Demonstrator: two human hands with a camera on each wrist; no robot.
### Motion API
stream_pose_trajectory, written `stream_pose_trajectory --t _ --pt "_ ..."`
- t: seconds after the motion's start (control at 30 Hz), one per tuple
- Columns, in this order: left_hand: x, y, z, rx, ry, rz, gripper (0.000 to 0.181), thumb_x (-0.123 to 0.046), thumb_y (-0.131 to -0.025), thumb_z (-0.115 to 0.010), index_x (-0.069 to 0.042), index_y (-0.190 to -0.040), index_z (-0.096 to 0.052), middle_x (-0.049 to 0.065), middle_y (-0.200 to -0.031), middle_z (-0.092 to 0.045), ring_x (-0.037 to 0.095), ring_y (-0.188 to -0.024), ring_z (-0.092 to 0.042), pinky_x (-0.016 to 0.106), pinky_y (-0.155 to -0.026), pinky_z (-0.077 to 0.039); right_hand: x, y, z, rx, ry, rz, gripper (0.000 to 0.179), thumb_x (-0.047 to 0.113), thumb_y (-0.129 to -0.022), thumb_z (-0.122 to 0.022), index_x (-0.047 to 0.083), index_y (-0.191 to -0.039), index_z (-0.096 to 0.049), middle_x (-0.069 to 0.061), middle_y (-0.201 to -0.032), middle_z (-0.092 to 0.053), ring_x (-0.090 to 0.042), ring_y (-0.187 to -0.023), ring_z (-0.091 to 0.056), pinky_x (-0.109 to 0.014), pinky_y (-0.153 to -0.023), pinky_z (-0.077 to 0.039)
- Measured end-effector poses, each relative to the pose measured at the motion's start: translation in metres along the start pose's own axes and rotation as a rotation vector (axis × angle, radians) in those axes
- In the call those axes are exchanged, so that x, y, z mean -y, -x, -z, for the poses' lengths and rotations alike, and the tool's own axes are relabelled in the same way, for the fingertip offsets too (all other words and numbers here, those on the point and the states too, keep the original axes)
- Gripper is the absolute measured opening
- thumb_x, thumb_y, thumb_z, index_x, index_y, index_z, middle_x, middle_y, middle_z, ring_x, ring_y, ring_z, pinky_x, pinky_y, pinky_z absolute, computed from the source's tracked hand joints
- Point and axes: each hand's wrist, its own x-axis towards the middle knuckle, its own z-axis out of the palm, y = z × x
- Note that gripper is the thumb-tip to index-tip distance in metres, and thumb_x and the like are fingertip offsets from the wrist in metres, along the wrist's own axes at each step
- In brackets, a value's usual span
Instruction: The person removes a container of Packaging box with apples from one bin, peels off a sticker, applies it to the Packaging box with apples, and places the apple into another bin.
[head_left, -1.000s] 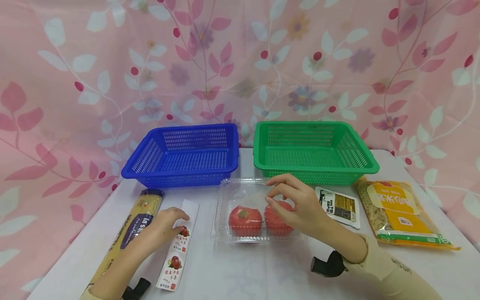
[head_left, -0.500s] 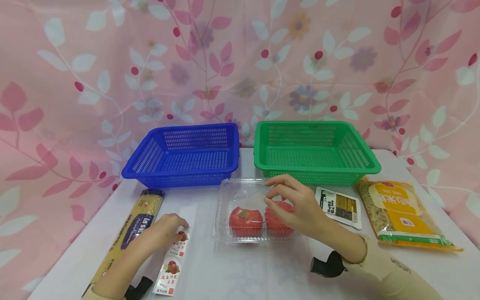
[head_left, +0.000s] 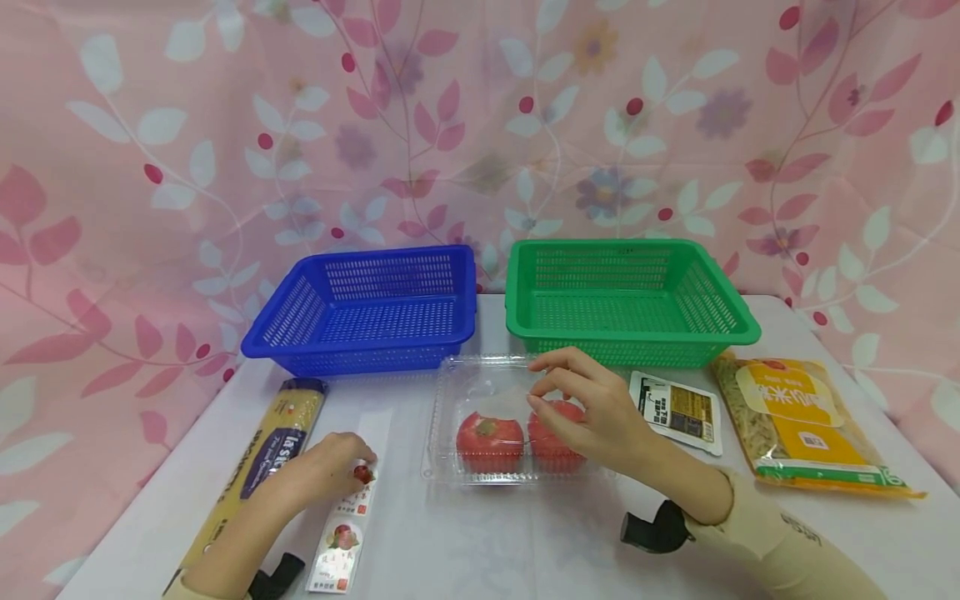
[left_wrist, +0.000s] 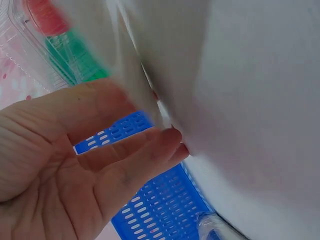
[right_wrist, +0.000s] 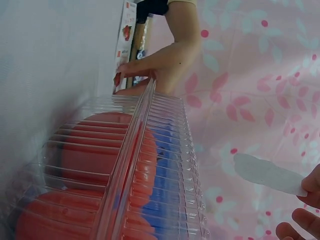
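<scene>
My left hand [head_left: 333, 468] pinches the upper part of a white strip of apple stickers [head_left: 335, 557], left of the middle of the table; in the left wrist view thumb and fingers grip the strip's edge [left_wrist: 120, 60]. My right hand [head_left: 592, 412] hovers over a clear plastic clamshell box [head_left: 442, 417]. Between its thumb and finger the right wrist view shows a whitish, wavy-edged sticker [right_wrist: 267, 174], seen from its plain side. Inside the closed box sit two red apples [head_left: 490, 442], the right one [head_left: 553, 437] partly behind my right fingers.
At the back stand a blue basket [head_left: 363, 358] and a green basket [head_left: 637, 337]. A spaghetti pack [head_left: 281, 433] lies left, partly under my left forearm. To the right lie a small white sachet [head_left: 678, 412] and a yellow food bag [head_left: 810, 425].
My left hand has moved down onto the sticker strip and taken hold of it; the strip's printed end has shifted slightly left and nearer. My right hand and the box have stayed in place.
</scene>
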Motion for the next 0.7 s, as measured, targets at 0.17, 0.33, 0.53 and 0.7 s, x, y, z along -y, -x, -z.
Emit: stream_pose_trajectory --t 0.17,0.33,0.53,0.7 --pt "0.001 0.000 0.000 0.012 0.002 -0.001 0.028 -0.005 -0.073 -0.074 -0.003 -0.100 -0.068 0.008 -0.100 -0.062 0.022 -0.092 -0.056 0.044 -0.082 -0.047 -0.001 0.000 0.000 -0.015 0.009 0.021 0.012 0.020 -0.086 -0.064 0.011 -0.078 -0.064 -0.005 -0.103 -0.059 -0.019 -0.092 -0.058 -0.015 -0.078 -0.046" --pt "0.002 0.000 0.000 0.010 -0.014 -0.046 0.021 -0.009 -0.077 -0.073 -0.002 -0.096 -0.068 0.006 -0.095 -0.063 0.021 -0.090 -0.057 0.042 -0.082 -0.047 -0.002 0.000 0.001 -0.019 0.014 0.024 0.014 0.022 -0.087 -0.062 0.011 -0.078 -0.063 -0.005 -0.103 -0.059 -0.020 -0.093 -0.057 -0.016 -0.075 -0.045" --pt "0.002 0.002 0.006 0.083 0.009 -0.032 0.027 -0.021 -0.080 -0.070 -0.001 -0.098 -0.068 0.009 -0.098 -0.064 0.028 -0.097 -0.057 0.047 -0.084 -0.045 -0.003 0.000 0.002 -0.021 0.020 0.036 0.013 0.022 -0.087 -0.063 0.012 -0.078 -0.063 -0.005 -0.103 -0.059 -0.017 -0.092 -0.057 -0.016 -0.077 -0.045" --pt "0.002 0.003 0.016 0.103 0.015 0.015 0.030 -0.026 -0.084 -0.066 -0.001 -0.102 -0.066 0.011 -0.102 -0.063 0.033 -0.103 -0.054 0.051 -0.087 -0.042 -0.004 0.000 0.002 -0.019 0.028 0.046 0.015 0.023 -0.088 -0.062 0.011 -0.077 -0.063 -0.006 -0.103 -0.059 -0.020 -0.095 -0.057 -0.016 -0.080 -0.045"
